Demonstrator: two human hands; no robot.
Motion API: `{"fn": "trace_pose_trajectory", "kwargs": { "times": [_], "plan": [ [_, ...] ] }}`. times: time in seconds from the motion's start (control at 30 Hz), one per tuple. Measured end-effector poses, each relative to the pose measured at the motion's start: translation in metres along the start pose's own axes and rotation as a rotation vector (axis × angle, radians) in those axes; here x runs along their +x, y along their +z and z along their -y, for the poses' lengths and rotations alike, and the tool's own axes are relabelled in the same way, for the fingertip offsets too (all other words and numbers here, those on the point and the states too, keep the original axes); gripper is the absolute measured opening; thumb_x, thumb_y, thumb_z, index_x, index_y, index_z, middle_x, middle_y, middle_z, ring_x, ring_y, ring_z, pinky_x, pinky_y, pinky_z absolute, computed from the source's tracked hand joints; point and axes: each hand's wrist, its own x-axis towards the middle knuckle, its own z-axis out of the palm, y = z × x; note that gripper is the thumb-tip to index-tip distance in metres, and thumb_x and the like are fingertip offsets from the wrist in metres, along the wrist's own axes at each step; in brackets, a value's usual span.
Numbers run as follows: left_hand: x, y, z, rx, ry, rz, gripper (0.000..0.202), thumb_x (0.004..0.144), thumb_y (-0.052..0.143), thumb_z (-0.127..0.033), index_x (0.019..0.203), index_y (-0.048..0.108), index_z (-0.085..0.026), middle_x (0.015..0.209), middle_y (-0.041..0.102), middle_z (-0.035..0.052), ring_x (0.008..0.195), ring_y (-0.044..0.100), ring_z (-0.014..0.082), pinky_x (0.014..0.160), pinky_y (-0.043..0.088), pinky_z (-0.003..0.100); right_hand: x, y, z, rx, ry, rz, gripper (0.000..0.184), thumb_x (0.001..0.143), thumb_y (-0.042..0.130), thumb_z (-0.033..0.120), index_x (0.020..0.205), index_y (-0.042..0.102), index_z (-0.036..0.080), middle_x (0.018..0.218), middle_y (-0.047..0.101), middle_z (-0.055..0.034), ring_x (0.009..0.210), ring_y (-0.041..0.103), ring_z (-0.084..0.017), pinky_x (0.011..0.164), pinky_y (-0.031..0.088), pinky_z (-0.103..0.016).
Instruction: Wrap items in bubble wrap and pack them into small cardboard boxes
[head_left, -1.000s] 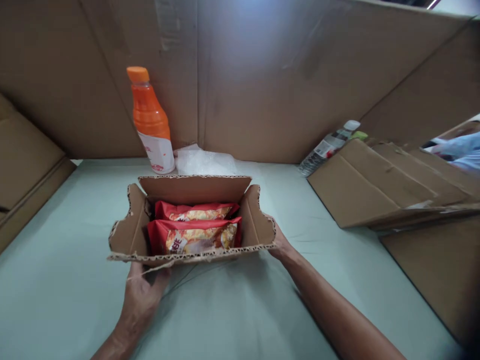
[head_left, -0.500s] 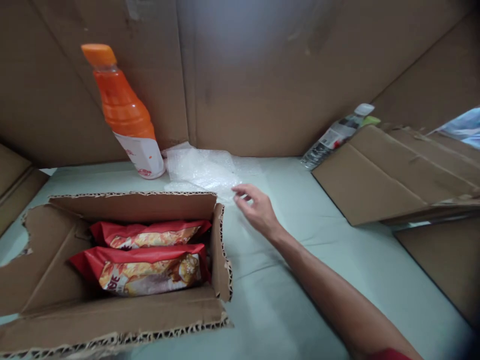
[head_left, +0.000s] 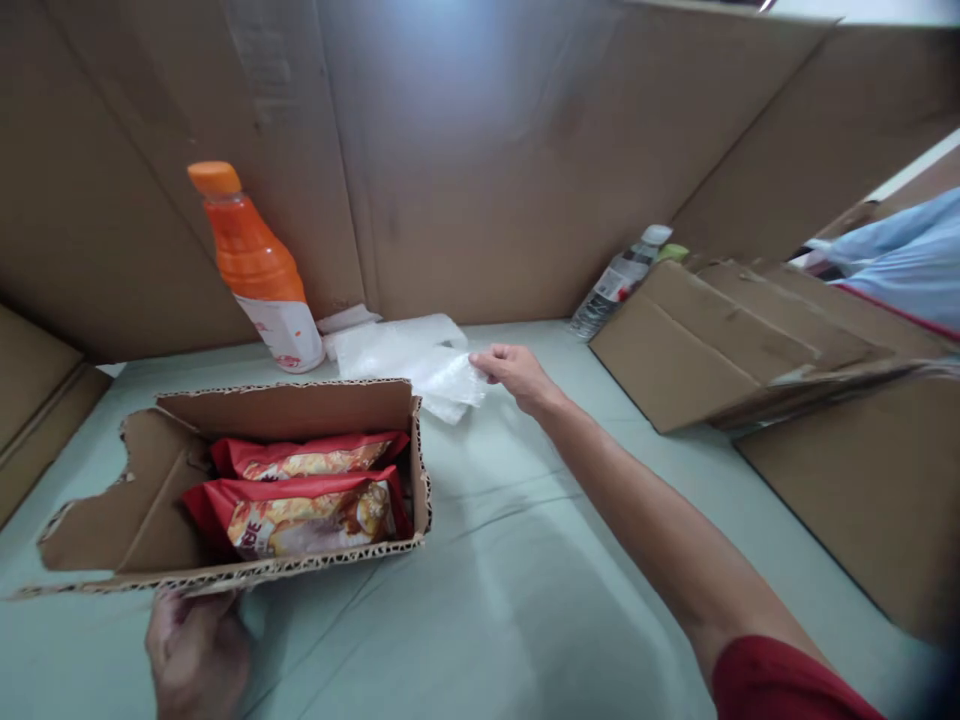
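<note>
The right hand (head_left: 517, 375) reaches across the counter (head_left: 525, 580) and pinches the near corner of a sheet of bubble wrap (head_left: 405, 352), which lies just behind the open cardboard box (head_left: 300, 408) and beside an orange bottle (head_left: 251, 265). The left hand (head_left: 196, 650) curls its fingers around the box's near flap. Two red snack packets (head_left: 307, 515) lie side by side in the box. A clear water bottle (head_left: 613, 288) leans by flattened cardboard (head_left: 697, 350) at the right.
</note>
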Motion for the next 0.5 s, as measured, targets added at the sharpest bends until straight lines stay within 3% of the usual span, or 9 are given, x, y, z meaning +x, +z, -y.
{"fn": "trace_pose_trajectory", "kwargs": {
  "times": [0.07, 0.17, 0.37, 0.5],
  "plan": [
    [-0.003, 0.015, -0.016, -0.155, -0.042, -0.056, 0.025, 0.066, 0.069, -0.030, 0.084, 0.053, -0.026, 0.074, 0.054, -0.0065, 0.067, 0.049, 0.0157, 0.058, 0.039, 0.028, -0.014, -0.021, 0.011, -0.012, 0.020, 0.007, 0.043, 0.065, 0.074, 0.056, 0.060, 0.051, 0.020, 0.059, 0.053, 0.0028, 0.059, 0.045, -0.010, 0.056, 0.036, -0.024],
    [-0.001, 0.029, -0.027, -0.255, 0.043, -0.128, 0.032, 0.053, 0.070, -0.025, 0.082, 0.056, -0.023, 0.071, 0.053, -0.0064, 0.068, 0.045, 0.0144, 0.060, 0.036, 0.027, -0.048, -0.050, 0.017, -0.094, 0.115, 0.014, 0.051, 0.058, 0.078, 0.062, 0.057, 0.048, 0.021, 0.057, 0.050, 0.0035, 0.058, 0.044, -0.010, 0.057, 0.036, -0.025],
    [0.004, 0.028, -0.025, -0.308, 0.110, -0.135, 0.030, 0.050, 0.070, -0.024, 0.077, 0.056, -0.021, 0.068, 0.051, -0.0060, 0.069, 0.043, 0.0134, 0.062, 0.034, 0.027, -0.152, -0.098, 0.001, -0.188, 0.277, -0.024, 0.058, 0.056, 0.075, 0.071, 0.054, 0.047, 0.021, 0.055, 0.050, 0.0029, 0.057, 0.044, -0.011, 0.059, 0.036, -0.027],
    [0.002, 0.029, -0.028, -0.295, 0.130, -0.134, 0.034, 0.052, 0.071, -0.026, 0.082, 0.056, -0.020, 0.075, 0.053, -0.0053, 0.073, 0.044, 0.0137, 0.066, 0.035, 0.028, -0.212, -0.118, 0.002, -0.499, 0.329, -0.172, 0.054, 0.067, 0.065, 0.071, 0.057, 0.056, 0.019, 0.058, 0.056, -0.0014, 0.054, 0.044, -0.013, 0.054, 0.030, -0.029]
  ]
}}
